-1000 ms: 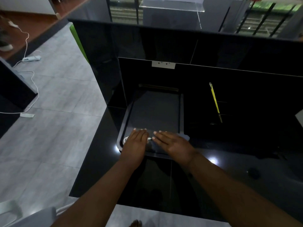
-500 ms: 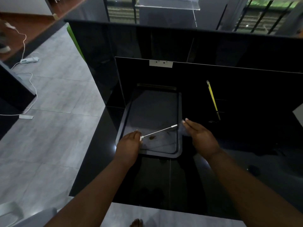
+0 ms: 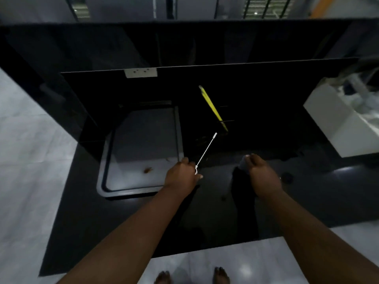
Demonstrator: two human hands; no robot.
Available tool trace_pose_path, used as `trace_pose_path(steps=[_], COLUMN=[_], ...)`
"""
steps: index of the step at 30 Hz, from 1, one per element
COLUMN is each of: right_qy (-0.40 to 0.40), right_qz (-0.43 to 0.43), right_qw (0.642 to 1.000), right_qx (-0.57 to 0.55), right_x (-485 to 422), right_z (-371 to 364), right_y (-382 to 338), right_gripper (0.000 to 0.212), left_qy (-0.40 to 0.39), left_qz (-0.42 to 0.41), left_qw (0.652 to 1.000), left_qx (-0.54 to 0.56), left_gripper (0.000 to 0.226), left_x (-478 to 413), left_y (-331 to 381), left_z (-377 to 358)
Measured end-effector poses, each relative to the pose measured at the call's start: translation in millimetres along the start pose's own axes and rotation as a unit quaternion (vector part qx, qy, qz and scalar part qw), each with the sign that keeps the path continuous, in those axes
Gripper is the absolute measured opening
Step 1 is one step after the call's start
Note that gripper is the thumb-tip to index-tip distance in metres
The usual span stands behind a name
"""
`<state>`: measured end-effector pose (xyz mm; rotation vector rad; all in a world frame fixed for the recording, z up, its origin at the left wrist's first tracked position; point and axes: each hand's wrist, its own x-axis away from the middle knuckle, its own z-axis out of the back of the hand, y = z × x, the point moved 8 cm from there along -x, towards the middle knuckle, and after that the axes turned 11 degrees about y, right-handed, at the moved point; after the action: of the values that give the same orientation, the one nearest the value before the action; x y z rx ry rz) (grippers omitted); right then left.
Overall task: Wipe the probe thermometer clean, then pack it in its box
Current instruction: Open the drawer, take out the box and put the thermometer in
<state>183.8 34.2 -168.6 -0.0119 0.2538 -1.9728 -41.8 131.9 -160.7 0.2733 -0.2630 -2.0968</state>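
Head view: left hand grips probe thermometer right of tray (counter edge near).

Right hand hides most of a grey cloth

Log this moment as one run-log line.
left hand: holds probe thermometer, off tray | right hand: grips grey cloth | wipe: not in contact | box: not identified
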Motion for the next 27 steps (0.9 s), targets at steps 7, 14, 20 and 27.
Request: trace_pose_path(steps=[7, 14, 20, 27], right_qy=[-0.010, 0.007, -0.003, -0.036], right_qz=[0.088, 0.176, 0.198, 0.025], right_qw=[0.995, 0.984, 0.980, 0.999], right_qx=[0.037, -0.026, -0.005, 0.022], right_x=[19.4, 30.9, 56.5, 93.1], right_z=[-11.5, -8.3, -6.7, -16.2], right_y=[-70.4, -95.6, -55.1, 15.5], right_gripper=[0.045, 0.054, 0.051, 0.073], left_qy=[-0.026, -0.008, 0.087, 0.003], left_qz=[0.036, 0.058, -0.032, -0.030], left_qw=[0.999, 0.998, 0.995, 0.999], left_qx=[-0.014, -0.039, -0.045, 0.040], left_gripper=[0.050, 0.050, 0.047, 0.051], left_x=[-4.4, -1.2, 28.0, 46.8], left_y=[-9.8, -24.6, 4.4, 71.8], left_z=[-6.2, 0.5, -4.2, -47.4])
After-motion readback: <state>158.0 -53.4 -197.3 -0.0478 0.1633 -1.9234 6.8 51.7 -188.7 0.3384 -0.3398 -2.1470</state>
